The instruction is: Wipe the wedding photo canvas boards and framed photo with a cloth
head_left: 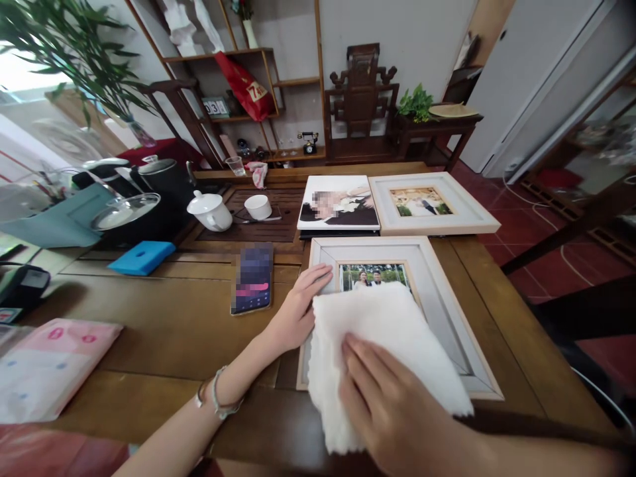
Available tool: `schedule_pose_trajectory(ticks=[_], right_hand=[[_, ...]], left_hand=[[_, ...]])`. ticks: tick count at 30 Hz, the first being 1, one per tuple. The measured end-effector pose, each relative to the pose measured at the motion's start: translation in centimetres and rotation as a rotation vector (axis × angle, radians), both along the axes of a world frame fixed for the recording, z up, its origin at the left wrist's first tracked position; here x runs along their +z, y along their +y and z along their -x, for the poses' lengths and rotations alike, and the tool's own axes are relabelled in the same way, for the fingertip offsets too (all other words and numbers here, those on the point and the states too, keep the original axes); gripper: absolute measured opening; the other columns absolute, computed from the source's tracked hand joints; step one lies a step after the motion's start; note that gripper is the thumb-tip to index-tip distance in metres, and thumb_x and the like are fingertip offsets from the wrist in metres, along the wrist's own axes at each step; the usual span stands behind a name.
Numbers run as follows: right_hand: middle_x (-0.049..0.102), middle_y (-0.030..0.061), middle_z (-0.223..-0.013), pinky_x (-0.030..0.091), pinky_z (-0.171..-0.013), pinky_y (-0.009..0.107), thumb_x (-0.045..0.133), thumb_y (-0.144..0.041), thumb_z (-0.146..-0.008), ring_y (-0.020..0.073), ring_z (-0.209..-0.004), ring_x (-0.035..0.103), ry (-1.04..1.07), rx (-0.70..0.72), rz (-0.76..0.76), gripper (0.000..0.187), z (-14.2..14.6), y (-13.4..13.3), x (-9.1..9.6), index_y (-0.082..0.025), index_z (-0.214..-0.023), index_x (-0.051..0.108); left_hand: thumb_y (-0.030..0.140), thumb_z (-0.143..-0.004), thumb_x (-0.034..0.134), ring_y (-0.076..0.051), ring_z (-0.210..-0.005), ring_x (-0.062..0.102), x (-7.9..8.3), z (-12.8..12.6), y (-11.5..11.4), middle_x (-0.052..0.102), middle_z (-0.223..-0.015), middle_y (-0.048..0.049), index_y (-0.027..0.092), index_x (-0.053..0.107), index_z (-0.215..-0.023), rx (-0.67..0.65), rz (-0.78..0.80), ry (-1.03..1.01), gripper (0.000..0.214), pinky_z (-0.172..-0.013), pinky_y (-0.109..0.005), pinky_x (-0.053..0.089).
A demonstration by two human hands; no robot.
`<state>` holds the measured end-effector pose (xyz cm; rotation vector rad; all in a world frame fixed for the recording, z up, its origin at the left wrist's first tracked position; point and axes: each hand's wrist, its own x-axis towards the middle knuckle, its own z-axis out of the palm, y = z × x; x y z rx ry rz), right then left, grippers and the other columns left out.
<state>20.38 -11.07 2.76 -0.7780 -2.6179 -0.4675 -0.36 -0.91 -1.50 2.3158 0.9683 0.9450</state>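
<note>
A white cloth (397,321) with scalloped edges lies folded over the lower part of a pale picture frame (450,318). My right hand (385,401) presses on this cloth with its fingers together, holding it against the frame. Above the cloth, the upper part of a photo (370,273) of two people shows; the rest is covered. My left hand (295,308) rests on the frame's left side, fingers stretched out over its rim, the thumb side close to the cloth's edge. The frame lies flat on the wooden table (199,344).
Behind lie another framed photo (477,212) and a white photo panel (342,185). A phone (256,278), a blue block (142,257), a lidded white teapot (211,211), a white cup (258,207) and a pink-and-white packet (54,364) are on the left.
</note>
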Motion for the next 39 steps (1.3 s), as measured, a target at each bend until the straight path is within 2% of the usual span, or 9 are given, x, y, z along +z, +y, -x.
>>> schedule_pose_trajectory(ticks=[2, 5, 9, 15, 20, 23, 25, 33, 39], right_hand=[[0.073, 0.0234, -0.107, 0.052, -0.091, 0.042, 0.051, -0.010, -0.081, 0.0318, -0.101, 0.068, 0.027, 0.056, -0.021, 0.024, 0.3, -1.1, 0.1, -0.003, -0.097, 0.069], [0.073, 0.0209, -0.107, 0.053, -0.089, 0.040, 0.054, -0.006, -0.076, 0.0292, -0.100, 0.068, -0.015, -0.005, 0.117, 0.025, -1.1, -0.2, 1.2, -0.007, -0.096, 0.069], [0.074, 0.0164, -0.106, 0.053, -0.090, 0.041, 0.054, 0.004, -0.060, 0.0291, -0.109, 0.065, -0.076, -0.241, 0.317, 0.045, -5.2, 4.2, 2.3, -0.010, -0.100, 0.069], [0.063, 0.0165, -0.131, 0.035, -0.111, 0.052, 0.052, 0.000, -0.071, 0.0333, -0.135, 0.044, -0.055, -0.390, 0.230, 0.042, -9.6, 10.4, 1.3, -0.008, -0.110, 0.065], [0.072, 0.0173, -0.109, 0.049, -0.094, 0.051, 0.060, -0.011, -0.067, 0.0361, -0.113, 0.061, -0.123, -0.365, 0.388, 0.031, -8.4, 6.3, 3.2, -0.013, -0.096, 0.069], [0.074, 0.0131, -0.099, 0.055, -0.078, 0.045, 0.062, -0.015, -0.063, 0.0326, -0.096, 0.067, -0.109, -0.254, 0.535, 0.029, -7.0, 2.3, 4.3, -0.018, -0.091, 0.070], [0.074, 0.0107, -0.100, 0.055, -0.079, 0.042, 0.062, -0.013, -0.062, 0.0303, -0.096, 0.067, -0.058, -0.198, 0.573, 0.034, -6.4, 1.4, 4.3, -0.019, -0.094, 0.070], [0.071, 0.0155, -0.115, 0.035, -0.110, 0.051, 0.060, -0.008, -0.069, 0.0348, -0.126, 0.053, 0.055, -0.382, 0.386, 0.039, -7.2, 9.0, 1.6, -0.010, -0.106, 0.070], [0.045, 0.0135, -0.151, 0.028, -0.116, 0.052, 0.060, -0.015, -0.074, 0.0300, -0.143, 0.033, -0.027, -0.235, 0.483, 0.065, -9.2, 8.2, 1.5, -0.015, -0.138, 0.053]], left_hand=[[0.012, -0.096, 0.043, -0.028, -0.141, 0.036, 0.0, 0.1, 0.0, 0.048, -0.146, -0.0131, 0.025, 0.048, -0.142, -0.015, 0.003, 0.003, 0.048, -0.115, -0.059, 0.031], [0.011, -0.098, 0.040, -0.027, -0.141, 0.036, -0.1, 0.1, 0.1, 0.048, -0.145, -0.0126, 0.025, 0.048, -0.142, -0.006, -0.008, 0.004, 0.047, -0.115, -0.059, 0.029], [0.014, -0.099, 0.040, -0.027, -0.140, 0.037, -0.2, 0.1, 0.2, 0.049, -0.144, -0.0126, 0.024, 0.050, -0.141, -0.006, -0.021, 0.006, 0.045, -0.116, -0.059, 0.028], [0.016, -0.100, 0.039, -0.026, -0.141, 0.035, 0.0, 0.2, 0.2, 0.049, -0.145, -0.0125, 0.024, 0.049, -0.141, -0.005, 0.006, 0.022, 0.043, -0.117, -0.059, 0.027], [0.016, -0.100, 0.039, -0.026, -0.141, 0.035, 0.0, 0.2, 0.1, 0.049, -0.145, -0.0124, 0.023, 0.049, -0.141, 0.004, -0.005, 0.037, 0.043, -0.117, -0.057, 0.027], [0.017, -0.100, 0.039, -0.026, -0.141, 0.036, 0.0, 0.2, 0.1, 0.049, -0.145, -0.0117, 0.024, 0.049, -0.141, 0.007, -0.012, 0.036, 0.043, -0.117, -0.057, 0.028], [0.017, -0.100, 0.039, -0.027, -0.141, 0.036, 0.0, 0.2, 0.2, 0.049, -0.145, -0.0109, 0.026, 0.050, -0.141, 0.012, -0.005, 0.038, 0.043, -0.117, -0.057, 0.028], [0.018, -0.100, 0.040, -0.028, -0.141, 0.036, 0.2, 0.2, 0.2, 0.050, -0.145, -0.0108, 0.025, 0.051, -0.141, 0.015, 0.013, 0.042, 0.043, -0.116, -0.058, 0.027], [0.017, -0.100, 0.039, -0.026, -0.141, 0.036, 0.1, 0.3, 0.2, 0.049, -0.146, -0.0111, 0.025, 0.050, -0.141, 0.012, -0.006, 0.043, 0.043, -0.117, -0.057, 0.027]])
